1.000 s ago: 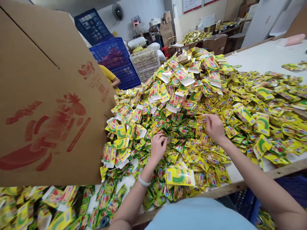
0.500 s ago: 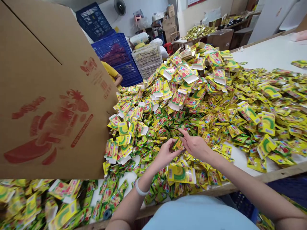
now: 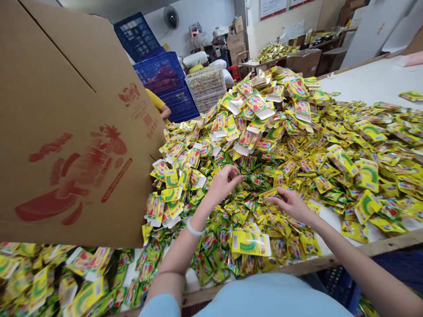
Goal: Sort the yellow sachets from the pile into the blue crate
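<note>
By the right hand point(image 3: 291, 206), a yellow sachet point(image 3: 269, 193) appears pinched between thumb and fingers, above loose sachets point(image 3: 276, 224). Whether anything is held in the half-curled grip of the left hand point(image 3: 224, 184), over green sachets point(image 3: 256, 179), cannot be told. The yellow sachet is judged light, soft and slippery, best taken by a flat sealed edge. Beyond, small cartons point(image 3: 259, 107) are heaped on the counter point(image 3: 373, 86), near a cardboard box point(image 3: 76, 105).

One left hand point(image 3: 223, 184), one right hand point(image 3: 294, 206), one wristband point(image 3: 194, 230), one fan point(image 3: 171, 17), two notices point(image 3: 272, 8), countless sachets point(image 3: 210, 241)
</note>
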A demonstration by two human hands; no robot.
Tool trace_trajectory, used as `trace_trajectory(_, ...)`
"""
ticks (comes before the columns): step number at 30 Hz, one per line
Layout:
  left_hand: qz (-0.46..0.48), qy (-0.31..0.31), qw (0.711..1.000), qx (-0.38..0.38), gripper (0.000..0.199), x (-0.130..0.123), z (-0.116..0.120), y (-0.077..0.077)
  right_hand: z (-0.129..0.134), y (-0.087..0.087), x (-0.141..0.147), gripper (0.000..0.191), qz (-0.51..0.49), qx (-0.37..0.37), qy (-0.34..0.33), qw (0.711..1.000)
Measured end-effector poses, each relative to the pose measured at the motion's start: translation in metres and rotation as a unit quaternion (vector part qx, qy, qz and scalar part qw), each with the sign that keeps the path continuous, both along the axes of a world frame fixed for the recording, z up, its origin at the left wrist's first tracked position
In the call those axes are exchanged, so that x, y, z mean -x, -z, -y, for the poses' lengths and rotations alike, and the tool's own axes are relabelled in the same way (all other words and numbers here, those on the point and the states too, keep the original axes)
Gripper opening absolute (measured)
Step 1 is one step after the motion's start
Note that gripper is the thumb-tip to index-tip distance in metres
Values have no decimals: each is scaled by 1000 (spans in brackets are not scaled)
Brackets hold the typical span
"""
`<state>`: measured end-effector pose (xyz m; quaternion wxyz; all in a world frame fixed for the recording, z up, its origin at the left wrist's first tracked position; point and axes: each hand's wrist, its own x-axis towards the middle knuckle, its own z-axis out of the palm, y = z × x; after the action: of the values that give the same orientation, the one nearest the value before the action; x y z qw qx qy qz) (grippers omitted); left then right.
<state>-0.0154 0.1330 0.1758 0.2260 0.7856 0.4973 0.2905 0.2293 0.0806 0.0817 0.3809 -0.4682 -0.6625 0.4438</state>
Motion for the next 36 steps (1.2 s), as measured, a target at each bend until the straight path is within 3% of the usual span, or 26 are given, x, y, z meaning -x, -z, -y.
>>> trace_trajectory(3,-98,-106,981,-126,21,-5,-45,-11,2,5,-9,47,50,-63,48,996)
trace_trajectory(6,-184,-190,962,-72,34,-16,-82,-13,5,7,-13,49,54,-60,48,996)
trace_trajectory(9,-190,-153,970,6,44,-23,-108,-15,7,8,-15,50,42,-33,53,997)
trace_trajectory(12,-171,-102,980,8,34,-18,-119,-30,6,7,-19,48,32,-21,61,997)
trace_trajectory(15,-200,-80,975,-53,24,-1,-102,-54,6,-5,-23,40,55,-91,75,991)
trace_trajectory(18,-315,-40,940,-121,23,14,-55,-71,5,-27,-20,25,77,-209,54,973)
trace_trajectory(20,-356,5,927,-115,20,19,-16,-72,3,-41,-12,21,79,-239,4,968)
trace_trajectory(23,-276,95,954,-72,24,23,33,-56,0,-48,6,21,44,-195,-120,972)
trace_trajectory(25,-121,88,988,-46,24,23,52,-35,2,-42,19,23,-24,-109,-168,980)
trace_trajectory(27,73,63,995,-5,44,18,63,-9,8,-32,30,30,-107,4,-166,980)
trace_trajectory(29,223,74,969,74,77,8,69,18,17,-24,37,38,-166,110,-163,966)
trace_trajectory(31,307,82,934,163,75,-5,72,39,23,-23,37,43,-194,172,-170,951)
trace_trajectory(33,381,30,900,207,59,-15,73,52,25,-30,30,43,-212,174,-140,951)
trace_trajectory(36,414,-26,877,241,48,-21,73,56,21,-51,16,33,-235,89,-33,967)
